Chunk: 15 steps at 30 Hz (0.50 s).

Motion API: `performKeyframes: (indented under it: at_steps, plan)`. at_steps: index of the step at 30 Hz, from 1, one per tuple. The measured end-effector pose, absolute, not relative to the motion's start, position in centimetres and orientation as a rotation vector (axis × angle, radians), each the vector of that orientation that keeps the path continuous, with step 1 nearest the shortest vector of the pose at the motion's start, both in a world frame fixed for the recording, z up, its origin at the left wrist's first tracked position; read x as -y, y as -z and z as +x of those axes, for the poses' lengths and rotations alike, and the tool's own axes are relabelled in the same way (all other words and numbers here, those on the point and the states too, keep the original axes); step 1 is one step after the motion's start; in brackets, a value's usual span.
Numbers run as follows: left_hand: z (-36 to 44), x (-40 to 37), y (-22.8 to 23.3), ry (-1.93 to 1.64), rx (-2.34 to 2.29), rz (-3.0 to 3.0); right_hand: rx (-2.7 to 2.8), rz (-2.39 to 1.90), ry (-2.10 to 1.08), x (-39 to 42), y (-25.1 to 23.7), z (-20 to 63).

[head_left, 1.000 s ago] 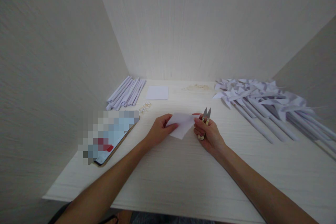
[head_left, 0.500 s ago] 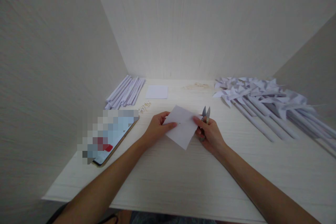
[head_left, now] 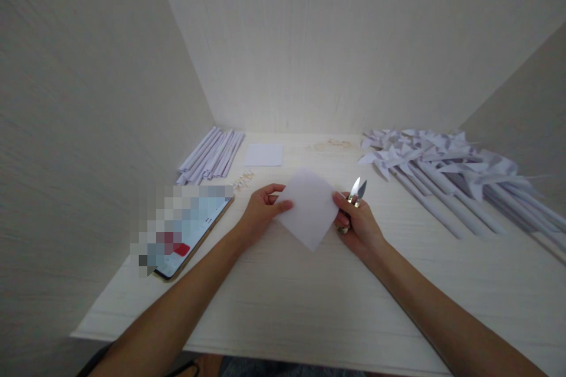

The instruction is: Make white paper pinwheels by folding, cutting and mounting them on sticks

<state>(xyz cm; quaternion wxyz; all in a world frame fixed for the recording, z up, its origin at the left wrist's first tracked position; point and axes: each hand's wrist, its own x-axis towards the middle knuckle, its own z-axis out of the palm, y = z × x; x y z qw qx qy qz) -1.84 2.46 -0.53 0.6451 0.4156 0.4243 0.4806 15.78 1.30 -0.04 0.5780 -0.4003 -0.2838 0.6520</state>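
Note:
A square of white paper (head_left: 308, 209) is held up over the table with one corner pointing toward me. My left hand (head_left: 264, 211) pinches its left corner between thumb and fingers. At the right corner, my right hand (head_left: 356, 218) grips the paper with thumb and fingertips. That same hand also keeps a pair of small metal thread snips (head_left: 355, 195) in its palm, blades up and slightly apart. Fingers hide part of the snips' handles.
Rolled paper sticks (head_left: 211, 156) lie at the back left, beside a flat white paper sheet (head_left: 264, 155) and several tiny pale pieces (head_left: 243, 179). A phone (head_left: 194, 235) rests at left. Paper pinwheels (head_left: 424, 156) on sticks are piled at right.
The paper square has turned and lies more squarely facing me; the dark dot near its middle no longer shows. The snips have shifted right and tilted in my right hand.

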Motion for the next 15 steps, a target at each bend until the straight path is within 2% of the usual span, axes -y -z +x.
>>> performKeyframes:
  at_steps: [9,15]
  plan:
    - [-2.71,-3.27,0.11,-1.310,-1.035,0.883,0.657,-0.954,-1.379,-1.88,0.02,16.25]
    - [-2.62,-3.09,0.42,-1.325,-1.077,0.997,0.675,-0.932,-1.400,-1.75,0.02,15.96]
